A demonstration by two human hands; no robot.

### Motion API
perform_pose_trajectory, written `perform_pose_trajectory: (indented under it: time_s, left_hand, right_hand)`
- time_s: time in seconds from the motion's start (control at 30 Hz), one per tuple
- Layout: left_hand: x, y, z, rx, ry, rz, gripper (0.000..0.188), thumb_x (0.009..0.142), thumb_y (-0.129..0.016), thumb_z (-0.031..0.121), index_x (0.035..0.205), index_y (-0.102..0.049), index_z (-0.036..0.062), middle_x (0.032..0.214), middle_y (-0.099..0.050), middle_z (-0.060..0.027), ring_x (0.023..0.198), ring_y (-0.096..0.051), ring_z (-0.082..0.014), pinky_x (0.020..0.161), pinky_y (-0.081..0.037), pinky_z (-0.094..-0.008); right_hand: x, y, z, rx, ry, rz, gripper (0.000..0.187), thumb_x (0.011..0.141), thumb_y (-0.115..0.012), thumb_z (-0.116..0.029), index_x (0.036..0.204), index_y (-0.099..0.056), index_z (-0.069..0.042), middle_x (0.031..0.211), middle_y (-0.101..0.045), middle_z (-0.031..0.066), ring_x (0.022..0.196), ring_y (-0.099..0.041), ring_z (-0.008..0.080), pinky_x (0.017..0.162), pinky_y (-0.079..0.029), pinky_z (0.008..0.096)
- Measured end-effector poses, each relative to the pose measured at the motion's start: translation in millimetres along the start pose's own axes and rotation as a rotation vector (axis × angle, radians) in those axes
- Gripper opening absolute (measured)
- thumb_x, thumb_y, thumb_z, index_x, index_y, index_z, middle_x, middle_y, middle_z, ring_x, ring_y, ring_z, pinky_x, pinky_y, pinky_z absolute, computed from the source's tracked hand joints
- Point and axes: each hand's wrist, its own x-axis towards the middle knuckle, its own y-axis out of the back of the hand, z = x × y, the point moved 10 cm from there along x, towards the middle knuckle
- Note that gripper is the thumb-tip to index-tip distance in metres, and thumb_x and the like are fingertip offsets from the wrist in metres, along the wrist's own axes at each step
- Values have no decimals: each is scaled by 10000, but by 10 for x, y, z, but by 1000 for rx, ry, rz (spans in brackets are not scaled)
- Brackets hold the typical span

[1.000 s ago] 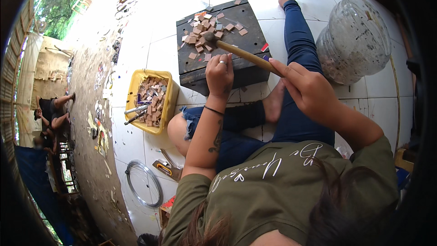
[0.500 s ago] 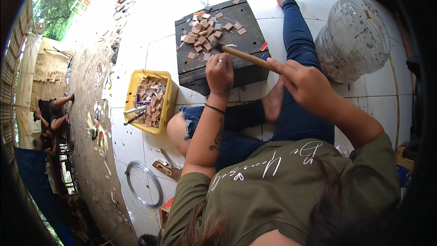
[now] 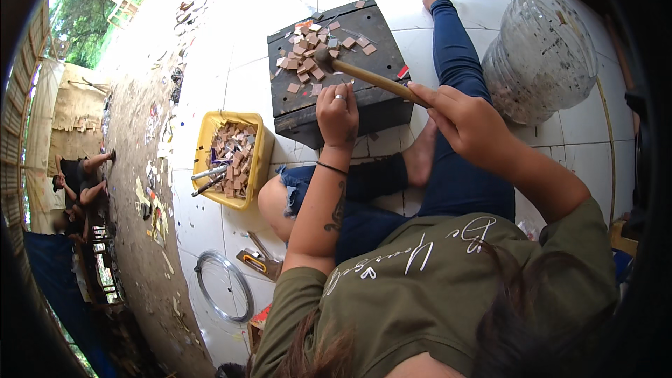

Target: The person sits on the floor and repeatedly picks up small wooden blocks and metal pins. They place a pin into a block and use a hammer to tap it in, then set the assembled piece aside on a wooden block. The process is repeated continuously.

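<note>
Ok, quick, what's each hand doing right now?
Left hand: curled, resting on the dark block; whether it pinches anything cannot be told.
Right hand: closed on the hammer.

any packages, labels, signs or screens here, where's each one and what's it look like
No screens or signs show.
Yellow tray: on the floor left of the dark block, rectangular, holding brownish tile bits.
Clear jug: far right on the floor, round, ribbed.
Red tag: small, at the block's right edge.
Shirt: olive, pale script.
</note>
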Motion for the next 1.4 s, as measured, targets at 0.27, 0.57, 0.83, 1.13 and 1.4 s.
perform_pose_trajectory:
  time_s: [0.27, 0.57, 0.83, 1.13, 1.4]
  left_hand:
    - [-20, 9, 3, -6, 27, -5, 105, 881, -639, 25, 789, -596, 0, 745, -577, -132, 720, -566, -327, 668, -466, -418]
    - [-14, 42, 38, 1, 2, 25, 100, 881, -644, 32, 797, -602, -3, 761, -595, -132, 725, -571, -330, 674, -468, -420]
    - [-21, 33, 11, -3, 24, 30, 80, 889, -638, 39, 819, -623, 1, 781, -615, -129, 741, -584, -327, 681, -474, -414]
    - [-90, 261, -437, -245, 375, 81, 140, 918, -659, 118, 906, -696, -17, 797, -676, -151, 709, -666, -248, 669, -515, -323]
    - [-718, 2081, -1934, 389, 629, 117, 231, 911, -654, 200, 873, -739, -11, 767, -696, -158, 675, -652, -275, 651, -508, -375]
  right_hand:
    - [2, 65, -57, 40, 85, 82, 486, 941, -542, -79, 1424, -493, -111, 962, -623, 155, 778, -640, 354, 680, -526, 411]
    - [-19, 31, -62, 3, 28, 25, 498, 934, -534, 0, 1423, -493, -84, 937, -609, 186, 780, -633, 362, 700, -513, 398]
    - [14, 40, -5, 25, 3, 59, 453, 949, -534, -12, 1398, -524, -75, 906, -596, 164, 757, -613, 323, 705, -501, 369]
    - [102, -22, 383, -114, -56, 162, 429, 908, -601, -78, 1336, -571, -86, 941, -619, 153, 807, -637, 353, 698, -513, 393]
    - [146, -402, 689, -264, -23, 140, 331, 869, -665, -213, 1174, -639, -88, 968, -614, 97, 872, -634, 300, 746, -506, 413]
